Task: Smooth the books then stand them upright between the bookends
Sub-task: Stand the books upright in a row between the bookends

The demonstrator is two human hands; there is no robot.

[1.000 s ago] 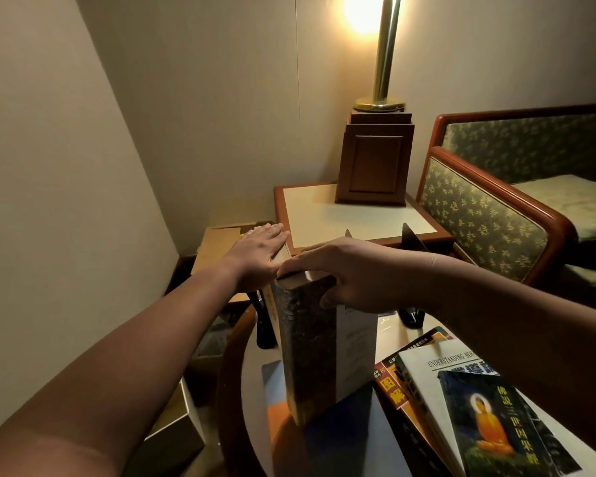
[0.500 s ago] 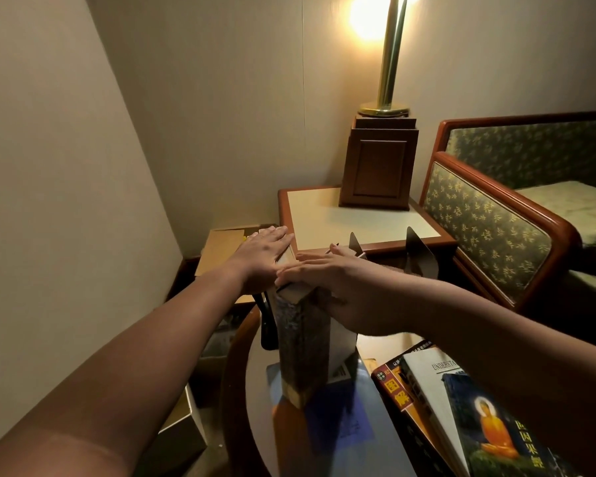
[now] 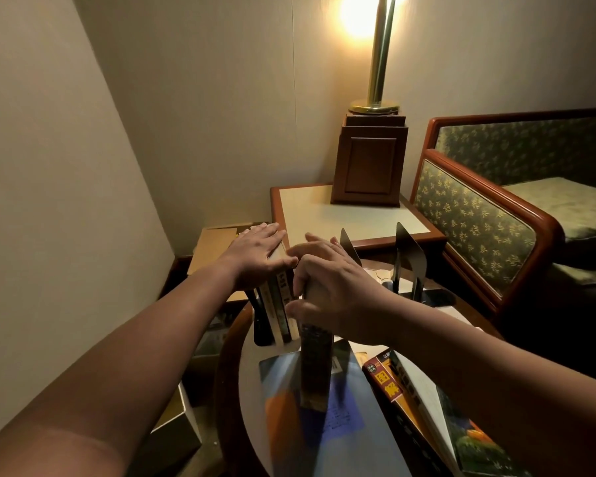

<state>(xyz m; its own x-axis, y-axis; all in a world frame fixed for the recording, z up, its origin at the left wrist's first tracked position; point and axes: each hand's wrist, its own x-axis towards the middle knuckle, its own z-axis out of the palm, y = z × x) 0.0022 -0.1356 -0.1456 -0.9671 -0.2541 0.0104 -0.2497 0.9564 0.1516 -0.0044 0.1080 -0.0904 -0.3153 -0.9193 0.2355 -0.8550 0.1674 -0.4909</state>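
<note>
On the round table (image 3: pixel 250 383), the left hand (image 3: pixel 258 253) lies flat, fingers straight, on the upright books (image 3: pixel 279 304) against the left bookend (image 3: pixel 260 325). The right hand (image 3: pixel 338 287) grips the top of a dark book (image 3: pixel 315 366) standing just right of them. Far right: a second bookend (image 3: pixel 408 259), side table (image 3: pixel 324 215), lit lamp (image 3: pixel 375 63), sofa (image 3: pixel 479 215).

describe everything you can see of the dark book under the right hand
The dark book is a thick volume with a dark, mottled spine facing the camera and a pale page edge showing at its top, all somewhat blurred. It stands upright, its foot on a flat blue and orange cover. The right hand grips its top. It stands just right of the upright books; whether it touches them is unclear.
</note>
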